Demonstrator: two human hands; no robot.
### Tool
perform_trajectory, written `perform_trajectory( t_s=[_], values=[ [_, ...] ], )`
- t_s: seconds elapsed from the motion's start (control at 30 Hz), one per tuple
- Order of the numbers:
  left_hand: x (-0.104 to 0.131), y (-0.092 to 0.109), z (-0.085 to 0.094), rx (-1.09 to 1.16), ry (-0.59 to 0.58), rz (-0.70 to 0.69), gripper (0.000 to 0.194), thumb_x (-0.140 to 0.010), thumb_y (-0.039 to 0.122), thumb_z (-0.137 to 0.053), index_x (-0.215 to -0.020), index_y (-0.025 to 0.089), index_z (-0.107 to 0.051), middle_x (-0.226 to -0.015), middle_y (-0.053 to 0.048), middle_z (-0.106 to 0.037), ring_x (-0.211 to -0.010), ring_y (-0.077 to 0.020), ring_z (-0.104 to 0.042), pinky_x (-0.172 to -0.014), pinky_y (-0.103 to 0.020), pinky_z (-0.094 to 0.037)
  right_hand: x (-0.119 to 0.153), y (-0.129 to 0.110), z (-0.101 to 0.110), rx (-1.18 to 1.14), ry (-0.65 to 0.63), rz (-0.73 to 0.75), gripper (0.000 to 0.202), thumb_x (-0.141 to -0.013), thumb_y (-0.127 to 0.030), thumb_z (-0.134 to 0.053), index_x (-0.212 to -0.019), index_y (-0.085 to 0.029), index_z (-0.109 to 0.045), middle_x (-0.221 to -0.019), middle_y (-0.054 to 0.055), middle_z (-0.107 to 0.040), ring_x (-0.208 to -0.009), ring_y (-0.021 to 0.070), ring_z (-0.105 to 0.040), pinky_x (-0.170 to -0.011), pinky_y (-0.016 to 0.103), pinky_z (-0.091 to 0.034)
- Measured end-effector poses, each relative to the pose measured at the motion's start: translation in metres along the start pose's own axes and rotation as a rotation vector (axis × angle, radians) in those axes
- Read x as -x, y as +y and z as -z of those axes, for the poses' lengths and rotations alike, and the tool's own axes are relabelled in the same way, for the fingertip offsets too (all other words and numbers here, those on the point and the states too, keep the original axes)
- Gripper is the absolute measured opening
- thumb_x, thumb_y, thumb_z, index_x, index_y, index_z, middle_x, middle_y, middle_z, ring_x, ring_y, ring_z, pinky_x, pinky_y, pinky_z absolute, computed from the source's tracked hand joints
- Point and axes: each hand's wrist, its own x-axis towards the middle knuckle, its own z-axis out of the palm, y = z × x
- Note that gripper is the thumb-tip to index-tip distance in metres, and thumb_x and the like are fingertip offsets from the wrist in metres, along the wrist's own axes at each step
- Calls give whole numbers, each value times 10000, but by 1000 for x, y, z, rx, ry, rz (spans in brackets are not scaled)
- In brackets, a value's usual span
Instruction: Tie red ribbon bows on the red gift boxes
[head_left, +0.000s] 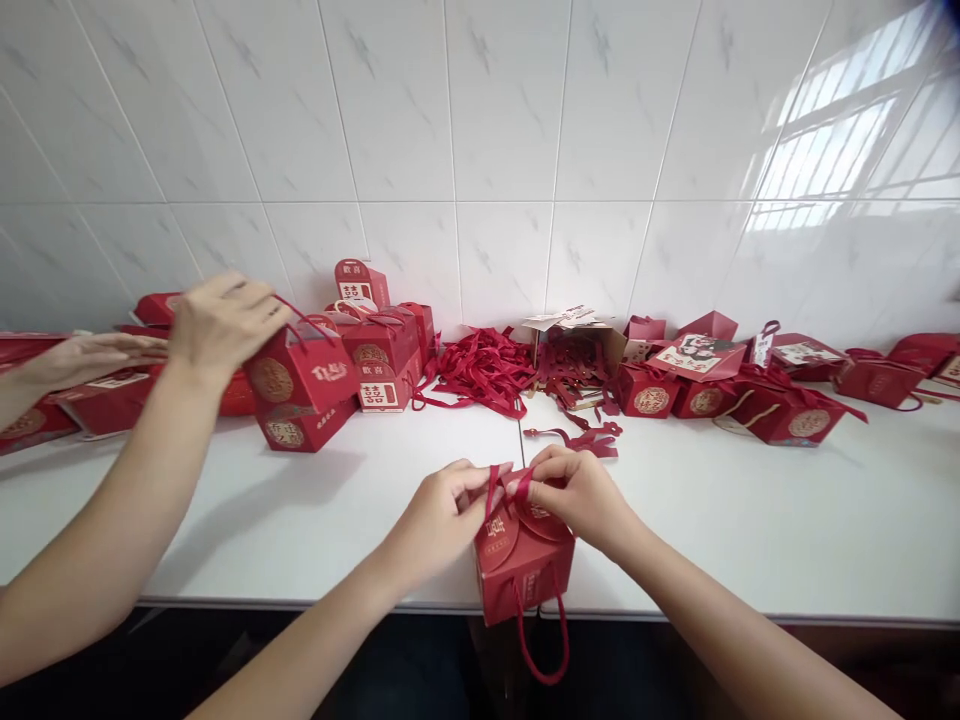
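A red gift box (527,565) with gold print stands at the table's front edge, its rope handle (545,660) hanging down over the edge. Across its top runs a dark red ribbon (493,490). My left hand (455,505) pinches one part of that ribbon above the box's left flap. On the right side, my right hand (574,492) has the other part between thumb and fingers. Both hands are close together over the box top, and the fingertips partly cover where the ribbon meets.
At left, another person's hand (225,320) holds a red box (304,390) by its cord. Against the tiled wall lie a ribbon pile (486,365), a cardboard box (611,350) of dark red pieces, and several gift boxes (791,410) to the right. Loose pieces (592,440) lie ahead.
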Motion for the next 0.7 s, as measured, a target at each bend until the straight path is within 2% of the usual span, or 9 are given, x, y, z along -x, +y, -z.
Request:
perform_trajectory(
  t_s=[0.1,0.23,0.33,0.43,0.53,0.63,0.7],
  values=[
    [5,-5,-12,-298,112,-135,258,-864,157,-396,-862,175,-653,-852,-29,-496,-683,-121,-507,-628,-239,-419,1,-5,-4,-38,-57,-40,175,-671,-327,-737,-580,-180,-709,-731,34,-604,-673,154,-562,-623,278,-430],
    [8,-6,-15,-503,154,-176,269,-831,83,-370,-836,191,-617,-929,-32,-500,-604,-101,-493,-574,-241,-412,4,-10,-7,-7,-102,-51,111,-659,-245,-727,-573,-180,-703,-744,32,-604,-685,151,-551,-630,276,-415],
    [7,-5,-14,-528,158,-231,277,-818,52,-366,-847,191,-603,-985,-38,-509,-621,-102,-522,-578,-240,-424,4,-12,-8,-23,-120,-56,100,-656,-175,-684,-556,-176,-684,-749,30,-608,-695,152,-547,-631,275,-404],
    [6,-4,-13,-535,145,-268,283,-821,43,-361,-882,188,-596,-1018,-47,-516,-621,-103,-537,-564,-243,-429,2,-12,-7,-117,-136,-78,57,-658,-182,-667,-612,-174,-699,-802,36,-618,-757,164,-563,-685,277,-419],
    [5,-3,-16,-506,160,-273,261,-814,29,-372,-828,179,-585,-1013,-44,-523,-568,-83,-511,-542,-239,-424,2,-12,-6,-135,-140,-85,59,-656,-192,-650,-615,-167,-685,-818,34,-611,-761,156,-554,-701,274,-416],
    [4,-6,-20,-409,222,-285,231,-808,21,-405,-742,169,-570,-983,-34,-523,-517,-52,-471,-525,-221,-423,1,-14,-4,-105,-153,-124,53,-625,-151,-608,-572,-157,-613,-749,8,-586,-676,121,-511,-626,250,-392],
    [3,-10,-23,-352,270,-330,222,-822,34,-421,-735,165,-578,-992,-40,-516,-507,-38,-462,-525,-212,-430,0,-15,-2,-125,-189,-176,32,-603,-130,-576,-611,-158,-589,-664,-21,-555,-610,101,-473,-568,233,-365]
  ],
)
